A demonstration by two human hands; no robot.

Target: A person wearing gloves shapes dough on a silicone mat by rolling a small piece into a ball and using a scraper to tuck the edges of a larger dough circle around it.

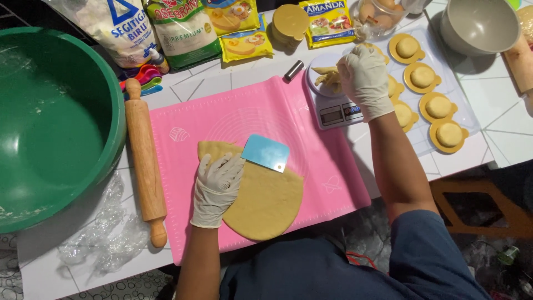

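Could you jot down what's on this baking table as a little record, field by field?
Surface: pink mat on a white table
Left hand: gloved, resting flat on the rolled dough sheet, beside a blue scraper
Right hand: gloved, over dough pieces on a kitchen scale
Left of mat: wooden rolling pin, green basin
Right of scale: dough balls in yellow moulds

Ahead of you along the table's far edge: 1 white-and-blue flour bag (114, 28), 1 green-and-white bag (186, 28), 3 yellow sachets (244, 43), and your white scale's small grey screen (331, 115).
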